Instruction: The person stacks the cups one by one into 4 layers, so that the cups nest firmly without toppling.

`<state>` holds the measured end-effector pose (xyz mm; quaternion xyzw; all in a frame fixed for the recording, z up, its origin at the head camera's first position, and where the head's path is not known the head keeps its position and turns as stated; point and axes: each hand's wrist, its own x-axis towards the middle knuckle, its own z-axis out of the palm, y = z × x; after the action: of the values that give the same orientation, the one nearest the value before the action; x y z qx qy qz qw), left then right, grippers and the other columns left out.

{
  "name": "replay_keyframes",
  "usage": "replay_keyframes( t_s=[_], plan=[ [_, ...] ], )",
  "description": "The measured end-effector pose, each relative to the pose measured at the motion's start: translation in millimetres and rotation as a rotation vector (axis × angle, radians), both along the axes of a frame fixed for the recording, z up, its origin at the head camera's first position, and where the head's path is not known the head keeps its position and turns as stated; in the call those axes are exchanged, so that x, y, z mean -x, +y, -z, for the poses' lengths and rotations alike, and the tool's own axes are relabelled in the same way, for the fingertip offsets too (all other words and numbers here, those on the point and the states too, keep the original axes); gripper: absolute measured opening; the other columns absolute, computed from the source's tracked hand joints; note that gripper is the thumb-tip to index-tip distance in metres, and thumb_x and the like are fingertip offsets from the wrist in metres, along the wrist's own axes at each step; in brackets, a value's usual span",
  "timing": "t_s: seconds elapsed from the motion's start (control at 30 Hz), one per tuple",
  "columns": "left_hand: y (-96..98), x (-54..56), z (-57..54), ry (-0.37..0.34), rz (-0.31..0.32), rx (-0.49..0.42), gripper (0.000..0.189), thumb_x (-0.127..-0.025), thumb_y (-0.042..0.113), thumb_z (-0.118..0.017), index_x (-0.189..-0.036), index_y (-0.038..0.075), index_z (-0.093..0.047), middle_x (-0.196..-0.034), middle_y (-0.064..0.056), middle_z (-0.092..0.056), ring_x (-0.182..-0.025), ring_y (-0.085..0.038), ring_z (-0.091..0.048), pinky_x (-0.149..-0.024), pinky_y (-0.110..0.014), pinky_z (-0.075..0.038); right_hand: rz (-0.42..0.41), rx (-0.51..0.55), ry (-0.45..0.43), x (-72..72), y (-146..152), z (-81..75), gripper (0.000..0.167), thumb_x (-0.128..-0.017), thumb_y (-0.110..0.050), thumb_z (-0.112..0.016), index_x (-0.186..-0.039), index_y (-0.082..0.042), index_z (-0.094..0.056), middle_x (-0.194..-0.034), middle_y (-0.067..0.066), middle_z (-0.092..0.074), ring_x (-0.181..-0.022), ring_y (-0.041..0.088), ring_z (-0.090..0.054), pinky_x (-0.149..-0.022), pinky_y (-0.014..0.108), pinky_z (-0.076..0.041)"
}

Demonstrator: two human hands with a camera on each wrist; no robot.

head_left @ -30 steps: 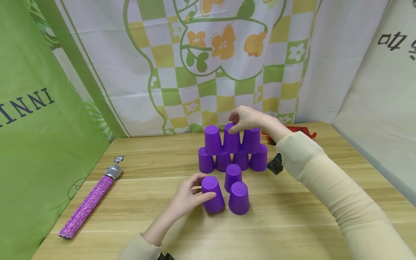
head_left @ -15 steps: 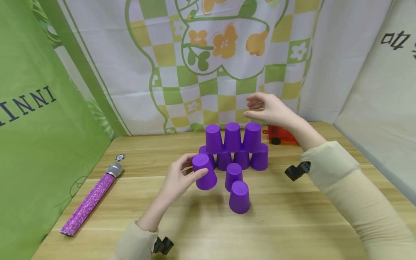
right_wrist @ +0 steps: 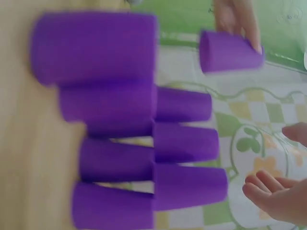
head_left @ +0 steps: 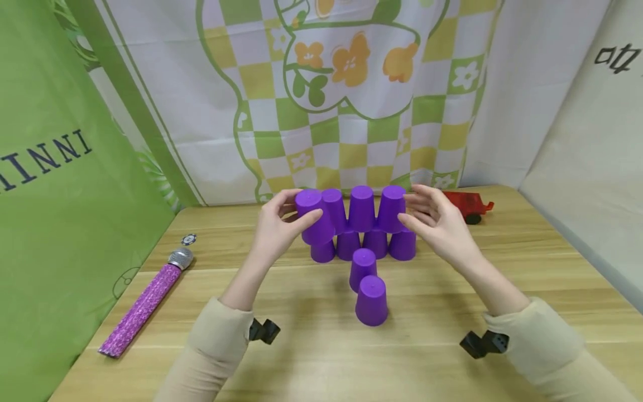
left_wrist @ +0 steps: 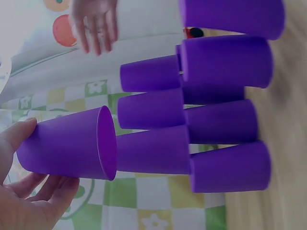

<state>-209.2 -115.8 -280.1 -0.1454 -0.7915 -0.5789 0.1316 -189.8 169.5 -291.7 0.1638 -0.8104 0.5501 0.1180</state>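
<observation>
My left hand (head_left: 268, 237) grips an upside-down purple cup (head_left: 308, 207), thumb on one side and fingers on the other. In the left wrist view that cup (left_wrist: 67, 143) is raised above the upper row, its rim level with the row's tops. The upper row of three cups (head_left: 361, 211) stands on a lower row of several cups (head_left: 375, 244). Beside the right-end upper cup (head_left: 390, 210) is my right hand (head_left: 444, 229), fingers apart and holding nothing. Two more upside-down cups stand nearer me, a front one (head_left: 372, 301) and one behind it (head_left: 363, 268).
A pink glittery microphone (head_left: 145, 307) lies at the left of the wooden table (head_left: 321, 368), with a poker chip (head_left: 188, 239) beyond its head. A red toy cart (head_left: 464, 204) sits at the back right. Printed cloth (head_left: 281, 128) hangs behind the cups.
My left hand has lifted a cup from the table in front and carried it up to the stack's left. My right hand has left the middle upper cup, risen, then come down on the right.
</observation>
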Motion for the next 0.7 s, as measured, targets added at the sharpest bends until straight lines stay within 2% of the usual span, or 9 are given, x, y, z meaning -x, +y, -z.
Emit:
replay_keyframes(
  t_s=[0.1,0.2,0.27,0.37,0.43,0.5,0.57,0.7],
  plan=[
    [4.6,8.1,-7.8,0.022,-0.015,-0.003,0.044,-0.077,0.021,-0.078,-0.116,0.007,-0.061,-0.11,-0.012,-0.067,-0.101,-0.024,-0.065,-0.091,-0.031,-0.055,0.007,0.03,-0.004,-9.6,-1.8,14.3,0.059,-0.09,-0.015,-0.063,-0.139,0.001,-0.034,-0.132,0.021,-0.052,-0.118,0.015,-0.052,-0.097,0.008,-0.043],
    [8.9,15.3,-14.8,0.036,-0.028,-0.011,0.045,-0.077,0.023,-0.078,-0.116,0.007,-0.061,-0.109,-0.012,-0.067,-0.1,-0.024,-0.066,-0.091,-0.032,-0.055,-0.01,0.029,-0.033,-17.6,-4.0,25.9,0.058,-0.09,-0.014,-0.064,-0.138,0.003,-0.036,-0.131,0.022,-0.052,-0.118,0.015,-0.052,-0.096,0.007,-0.043],
    [11.6,19.1,-18.4,0.036,-0.034,-0.011,0.046,-0.077,0.024,-0.078,-0.117,0.008,-0.061,-0.11,-0.011,-0.067,-0.1,-0.024,-0.066,-0.091,-0.032,-0.055,-0.023,0.026,-0.061,-22.0,-6.0,33.2,0.058,-0.089,-0.013,-0.065,-0.137,0.003,-0.036,-0.131,0.023,-0.052,-0.115,0.008,-0.053,-0.096,0.006,-0.043],
    [15.9,23.1,-21.6,0.037,-0.04,-0.005,0.047,-0.077,0.024,-0.078,-0.117,0.007,-0.061,-0.11,-0.011,-0.066,-0.1,-0.024,-0.065,-0.09,-0.031,-0.055,-0.045,0.041,-0.087,-29.9,-9.2,43.4,0.057,-0.087,-0.009,-0.066,-0.135,0.005,-0.039,-0.128,0.025,-0.054,-0.109,-0.001,-0.055,-0.095,0.006,-0.043],
    [18.8,26.0,-22.2,0.039,-0.045,0.006,0.047,-0.077,0.025,-0.078,-0.118,0.007,-0.06,-0.11,-0.011,-0.066,-0.1,-0.024,-0.065,-0.089,-0.031,-0.055,-0.053,0.055,-0.096,-34.4,-10.9,49.5,0.055,-0.086,-0.006,-0.066,-0.133,0.006,-0.04,-0.126,0.026,-0.055,-0.103,-0.011,-0.052,-0.094,0.006,-0.043],
    [21.9,29.1,-23.1,0.046,-0.051,0.012,0.048,-0.077,0.024,-0.078,-0.118,0.007,-0.06,-0.11,-0.011,-0.066,-0.099,-0.024,-0.065,-0.088,-0.03,-0.056,-0.061,0.057,-0.103,-39.0,-12.5,54.3,0.053,-0.085,-0.004,-0.067,-0.131,0.007,-0.042,-0.124,0.028,-0.056,-0.103,-0.01,-0.053,-0.094,0.006,-0.043],
    [25.0,32.9,-24.8,0.055,-0.064,0.018,0.049,-0.077,0.025,-0.078,-0.118,0.006,-0.06,-0.109,-0.012,-0.066,-0.099,-0.024,-0.065,-0.088,-0.03,-0.056,-0.063,0.038,-0.113,-42.1,-13.7,58.7,0.053,-0.084,-0.004,-0.068,-0.13,0.007,-0.043,-0.123,0.027,-0.056,-0.104,-0.008,-0.053,-0.096,0.013,-0.046],
    [31.1,39.5,-31.2,0.067,-0.085,0.016,0.05,-0.077,0.026,-0.078,-0.119,0.006,-0.06,-0.11,-0.013,-0.066,-0.099,-0.024,-0.066,-0.087,-0.029,-0.056,-0.077,-0.012,-0.142,-47.2,-16.8,67.1,0.055,-0.083,-0.007,-0.071,-0.129,0.006,-0.045,-0.122,0.025,-0.058,-0.104,-0.005,-0.054,-0.101,0.035,-0.047]
  ],
)
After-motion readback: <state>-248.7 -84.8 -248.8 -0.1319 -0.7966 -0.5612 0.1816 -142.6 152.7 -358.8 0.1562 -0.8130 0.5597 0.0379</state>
